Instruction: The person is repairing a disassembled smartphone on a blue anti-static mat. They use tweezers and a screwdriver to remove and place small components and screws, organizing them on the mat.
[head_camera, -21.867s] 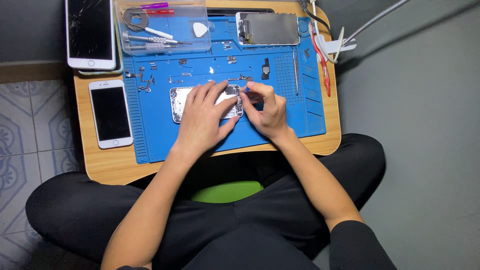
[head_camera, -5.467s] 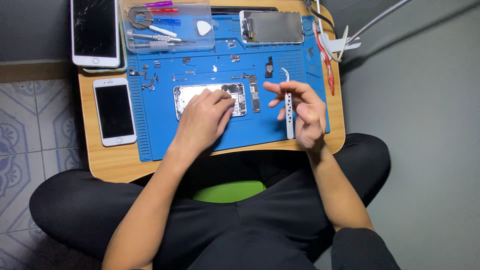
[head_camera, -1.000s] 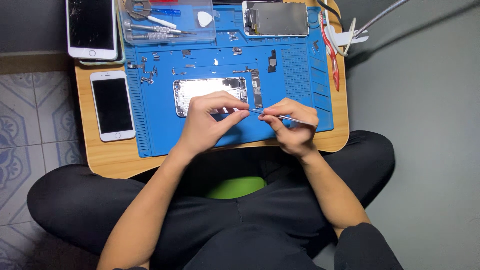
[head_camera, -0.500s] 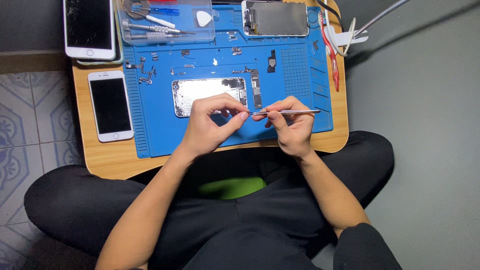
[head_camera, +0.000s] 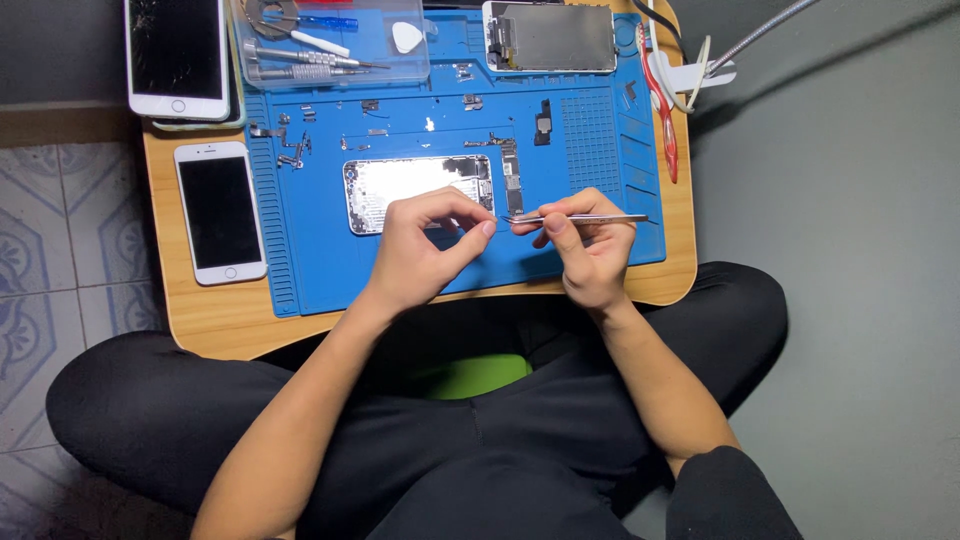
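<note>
Working near the edge of the blue mat (head_camera: 600, 150), we keep our right hand (head_camera: 590, 250) pinched on the tweezers (head_camera: 580, 218), tips pointing left toward our left hand (head_camera: 425, 250), whose thumb and forefinger are curled together; whether a tiny part sits between them we cannot tell. Best to steady both wrists on the counter (head_camera: 210, 310) and move slowly. Just beyond lies the opened phone shell (head_camera: 415, 185), loose screws farther off, then the tool tray (head_camera: 335, 45).
</note>
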